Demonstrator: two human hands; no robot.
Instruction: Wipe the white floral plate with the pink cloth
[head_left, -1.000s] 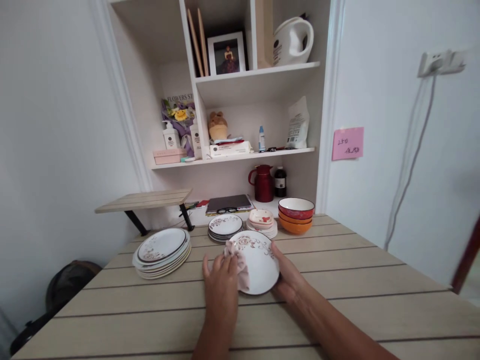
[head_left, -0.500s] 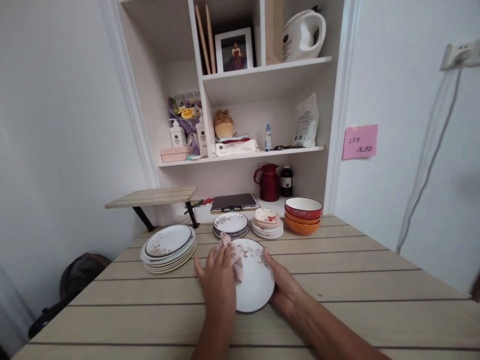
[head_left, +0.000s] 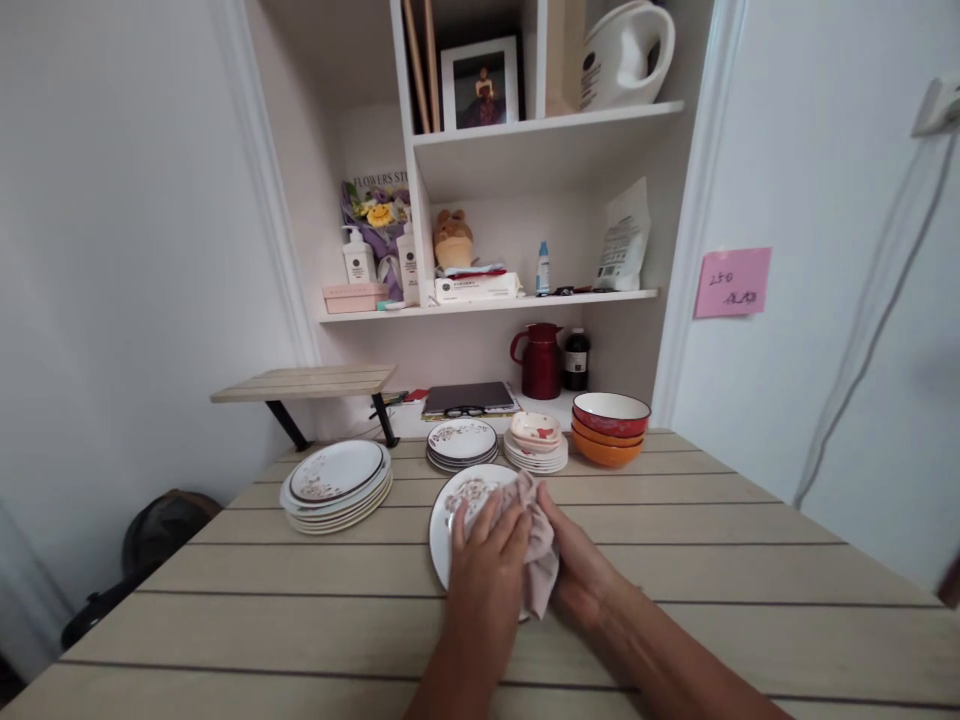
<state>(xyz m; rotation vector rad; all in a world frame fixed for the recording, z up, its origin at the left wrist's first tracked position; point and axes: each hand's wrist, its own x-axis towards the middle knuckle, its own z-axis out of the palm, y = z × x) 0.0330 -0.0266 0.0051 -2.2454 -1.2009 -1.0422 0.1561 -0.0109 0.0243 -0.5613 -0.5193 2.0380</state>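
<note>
A white plate (head_left: pixel 444 535) with a dark rim and brown floral print is tilted up just above the table in front of me. My right hand (head_left: pixel 581 570) grips its right edge; the fingers behind the plate are hidden. A pale pink cloth (head_left: pixel 541 560) lies over the plate's right side. My left hand (head_left: pixel 487 550) presses the cloth against the plate face, its fingers on the cloth's left part. Beyond the plate stands a stack of small floral plates (head_left: pixel 462 440), and beside it saucers with small square dishes (head_left: pixel 535 432) on top.
At the left is a stack of larger plates (head_left: pixel 337 480), beside a small raised wooden shelf (head_left: pixel 307 383). Red and orange bowls (head_left: pixel 609 430) are stacked at the back right of the slatted table (head_left: pixel 750 560). Behind are a red jug (head_left: pixel 541 362) and a dark bottle (head_left: pixel 576 360).
My left hand has slid the cloth from the plate's left side across to its right edge. The right hand still holds the plate, and the view has shifted slightly.
</note>
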